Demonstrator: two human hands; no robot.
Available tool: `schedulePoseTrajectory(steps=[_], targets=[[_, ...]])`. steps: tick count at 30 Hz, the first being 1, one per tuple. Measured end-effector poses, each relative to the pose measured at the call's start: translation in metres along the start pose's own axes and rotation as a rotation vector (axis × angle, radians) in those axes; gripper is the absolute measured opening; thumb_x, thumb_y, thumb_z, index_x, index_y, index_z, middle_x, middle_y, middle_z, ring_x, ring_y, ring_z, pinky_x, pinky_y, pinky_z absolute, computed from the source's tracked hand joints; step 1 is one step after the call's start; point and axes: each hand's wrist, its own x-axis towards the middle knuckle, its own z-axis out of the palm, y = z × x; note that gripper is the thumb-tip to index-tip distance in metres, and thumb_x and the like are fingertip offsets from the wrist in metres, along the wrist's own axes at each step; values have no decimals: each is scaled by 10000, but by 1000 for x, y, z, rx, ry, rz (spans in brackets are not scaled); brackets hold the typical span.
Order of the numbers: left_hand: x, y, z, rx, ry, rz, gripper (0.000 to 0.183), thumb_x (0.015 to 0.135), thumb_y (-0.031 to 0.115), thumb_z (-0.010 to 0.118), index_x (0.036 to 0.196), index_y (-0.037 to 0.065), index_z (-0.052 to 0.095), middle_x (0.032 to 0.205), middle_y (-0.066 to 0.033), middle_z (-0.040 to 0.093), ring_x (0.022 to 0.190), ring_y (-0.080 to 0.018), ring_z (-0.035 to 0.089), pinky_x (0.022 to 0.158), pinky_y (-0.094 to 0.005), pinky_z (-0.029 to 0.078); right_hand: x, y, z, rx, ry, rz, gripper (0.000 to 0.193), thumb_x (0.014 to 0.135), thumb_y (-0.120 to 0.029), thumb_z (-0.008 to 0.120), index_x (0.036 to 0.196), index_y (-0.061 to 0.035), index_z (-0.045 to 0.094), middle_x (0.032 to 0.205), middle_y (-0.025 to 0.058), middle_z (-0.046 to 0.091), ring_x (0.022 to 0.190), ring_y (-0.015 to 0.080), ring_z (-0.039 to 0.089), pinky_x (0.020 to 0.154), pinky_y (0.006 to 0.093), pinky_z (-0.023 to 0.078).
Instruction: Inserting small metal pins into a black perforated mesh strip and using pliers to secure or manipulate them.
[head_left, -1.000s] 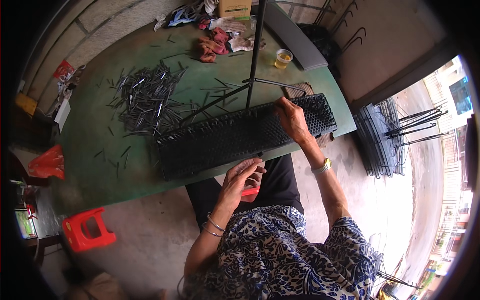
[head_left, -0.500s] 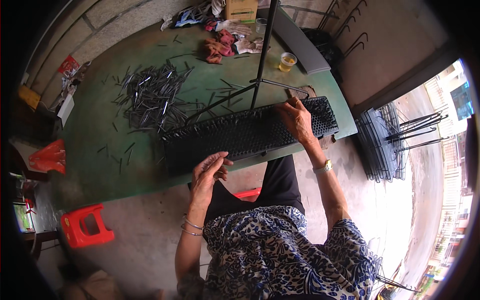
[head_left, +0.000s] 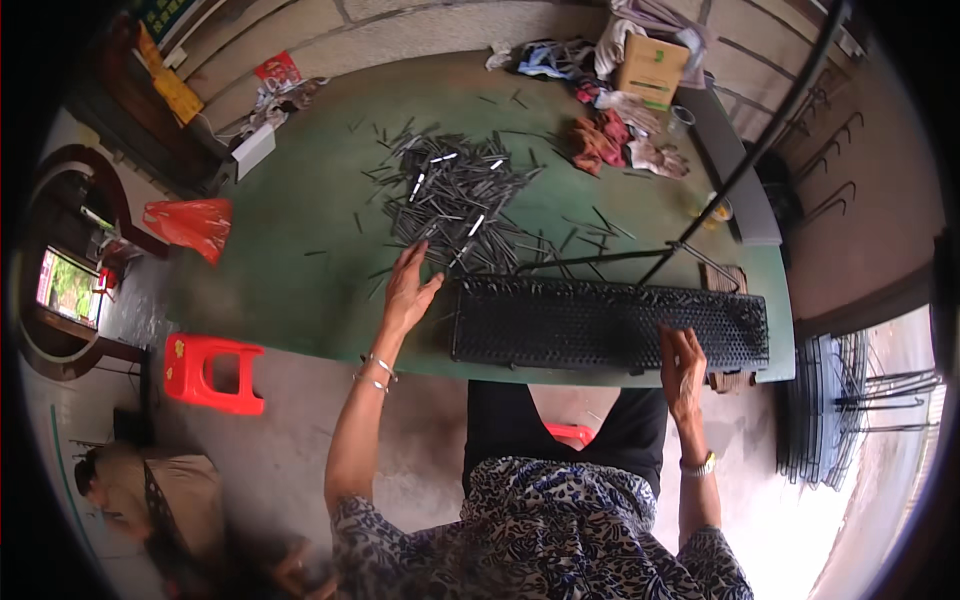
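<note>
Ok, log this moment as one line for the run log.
left hand: open, reaching to metal pins | right hand: resting on black perforated tray | surface: green table

Soft daylight, overexposed lower right, fisheye-warped edges

Far beyond the hands, at the back edge of the green tabletop: a cardboard box among crumpled rags in red and pale cloth. Beyond the right hand, a small cup beside a grey board. Left of the left hand, off the tabletop: a red plastic bag and, lower, a red plastic stool on the floor. Right of the right hand: stacked wire racks.
</note>
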Motion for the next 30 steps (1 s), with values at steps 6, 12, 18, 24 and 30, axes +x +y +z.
schedulePoseTrajectory(steps=[6,12,18,24,30], targets=[[87,-67,31,267,-35,-258,988,780,611,626,1347,-144,336,1370,-316,396,1295,-414,376,1095,-416,309,-24,-11,17,-45,-53,17,141,874,33,566,984,1,649,856,150,580,727,287,581,635,337,459],[190,-104,58,424,34,-351,1085,676,828,527,1193,-125,474,1181,-297,544,1094,-418,532,971,-460,399,-33,-17,24,-157,-90,3,159,860,31,565,983,-18,653,870,137,600,782,298,575,701,374,449],[236,-117,83,433,-15,-492,1078,669,842,512,1203,-95,490,1203,-321,512,1159,-425,489,1004,-465,368,-33,-10,33,-285,-102,-17,166,810,16,610,959,-43,652,837,123,602,738,298,563,664,396,424],[236,-67,99,466,-297,-33,1151,670,806,559,1370,-83,349,1403,-311,328,1318,-458,291,1125,-482,212,-26,-10,33,-299,-84,-30,134,811,12,605,921,-45,655,759,104,580,672,282,542,624,389,396],[239,-56,109,806,-553,52,1280,582,826,612,1364,-140,302,1360,-323,357,1327,-452,274,1147,-502,127,-21,-13,33,-274,-123,-24,131,802,22,608,910,-41,648,740,102,565,634,271,523,593,386,366]])
